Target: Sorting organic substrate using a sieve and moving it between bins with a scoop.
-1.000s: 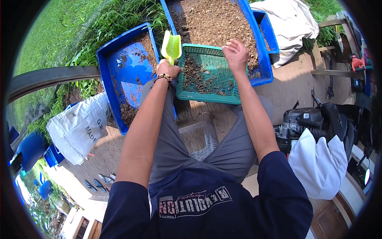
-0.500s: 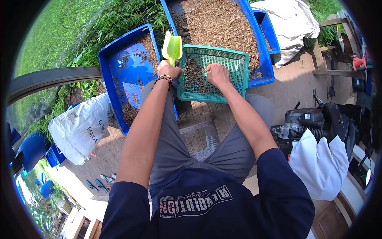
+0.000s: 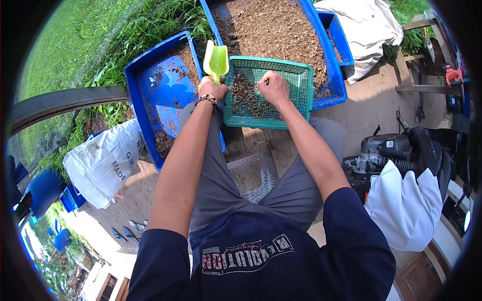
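In my left hand (image 3: 213,89) is a yellow-green scoop (image 3: 217,61), its bowl pointing away from me. The fingers close round its handle, with the thumb beside the left rim of a green mesh basket (image 3: 301,103). Dark brown crumbly bits (image 3: 245,98) are heaped in the basket's left half. Above those bits, my right hand (image 3: 274,89) is closed, fingertips pinched together; what is between them, if anything, is too small to make out.
A large blue tray (image 3: 335,75) of brown granular matter stands behind the basket. Another blue tray (image 3: 150,105) with scattered dirt lies left. White sacks (image 3: 105,160) rest on both sides, and a motorcycle (image 3: 386,150) stands at the right.
My right hand has shifted slightly left and turned, its fingers lifting a little from the bits. The left hand keeps the scoop in almost the same place.
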`<state>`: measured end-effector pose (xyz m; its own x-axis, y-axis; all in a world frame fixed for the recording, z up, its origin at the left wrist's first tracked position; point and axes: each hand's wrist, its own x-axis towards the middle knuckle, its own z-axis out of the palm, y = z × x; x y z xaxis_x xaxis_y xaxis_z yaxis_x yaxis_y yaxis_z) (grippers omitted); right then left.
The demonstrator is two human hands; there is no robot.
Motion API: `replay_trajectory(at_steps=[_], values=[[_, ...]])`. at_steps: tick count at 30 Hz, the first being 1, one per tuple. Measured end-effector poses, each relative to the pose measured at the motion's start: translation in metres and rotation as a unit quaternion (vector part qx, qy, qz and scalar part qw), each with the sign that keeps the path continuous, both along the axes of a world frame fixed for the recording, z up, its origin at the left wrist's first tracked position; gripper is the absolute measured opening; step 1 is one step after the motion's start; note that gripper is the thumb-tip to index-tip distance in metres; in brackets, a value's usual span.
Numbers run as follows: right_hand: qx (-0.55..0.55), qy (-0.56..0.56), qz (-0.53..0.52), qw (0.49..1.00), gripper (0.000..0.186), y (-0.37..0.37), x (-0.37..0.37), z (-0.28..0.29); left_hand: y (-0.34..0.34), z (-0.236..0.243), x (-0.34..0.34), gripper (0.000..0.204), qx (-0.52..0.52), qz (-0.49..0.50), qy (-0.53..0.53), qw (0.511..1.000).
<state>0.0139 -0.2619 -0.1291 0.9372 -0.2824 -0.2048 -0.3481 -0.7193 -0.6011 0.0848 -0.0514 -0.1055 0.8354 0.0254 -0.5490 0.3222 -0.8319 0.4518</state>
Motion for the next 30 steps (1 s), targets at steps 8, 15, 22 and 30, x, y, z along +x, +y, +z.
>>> replay_trajectory(at_steps=[8, 15, 22, 30], values=[[0.552, -0.182, -0.300, 0.757, 0.021, -0.040, 0.022, 0.055, 0.011, -0.014, 0.002, 0.039, 0.009, 0.005, -0.014, 1.000], [-0.012, 0.092, 0.135, 0.986, 0.024, -0.023, -0.032, 0.003, -0.001, -0.005, 0.001, 0.039, -0.009, -0.009, -0.011, 1.000], [-0.075, 0.062, 0.218, 0.971, 0.016, -0.011, -0.034, -0.004, 0.003, -0.005, 0.000, 0.039, -0.022, 0.005, 0.000, 1.000], [-0.042, 0.106, 0.217, 0.970, 0.016, -0.012, -0.027, -0.013, 0.000, 0.001, 0.002, 0.040, -0.015, -0.002, -0.007, 1.000]])
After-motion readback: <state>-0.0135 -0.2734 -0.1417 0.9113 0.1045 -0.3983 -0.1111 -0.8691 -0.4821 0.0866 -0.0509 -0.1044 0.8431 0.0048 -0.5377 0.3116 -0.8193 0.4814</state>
